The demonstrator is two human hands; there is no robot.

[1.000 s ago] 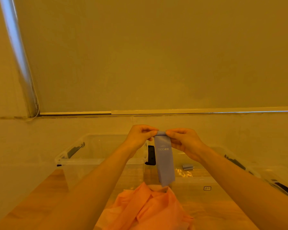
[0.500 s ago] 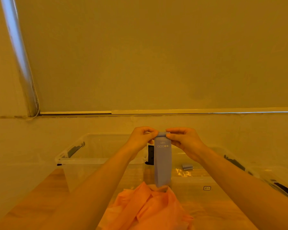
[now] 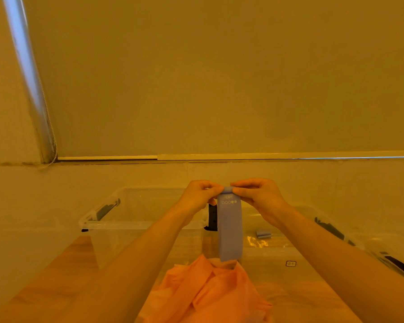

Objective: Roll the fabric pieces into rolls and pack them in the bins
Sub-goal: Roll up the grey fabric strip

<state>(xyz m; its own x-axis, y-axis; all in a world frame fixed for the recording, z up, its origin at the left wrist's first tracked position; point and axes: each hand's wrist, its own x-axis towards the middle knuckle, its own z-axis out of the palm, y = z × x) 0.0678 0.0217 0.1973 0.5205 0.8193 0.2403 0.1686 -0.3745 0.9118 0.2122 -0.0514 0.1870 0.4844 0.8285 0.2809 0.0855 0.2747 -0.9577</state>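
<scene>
Blue strip (image 3: 230, 227): smooth, flat band with pale printed dots near its top, hanging straight down above crumpled orange fabric (image 3: 210, 292) on the wooden counter (image 3: 63, 264). Top end rolled small. Left hand (image 3: 200, 194) and right hand (image 3: 258, 195) each pinch that roll, grip closed on it. Behind: clear plastic bins, left bin (image 3: 131, 223), right bin (image 3: 313, 248) holding a small blue roll (image 3: 263, 233).
</scene>
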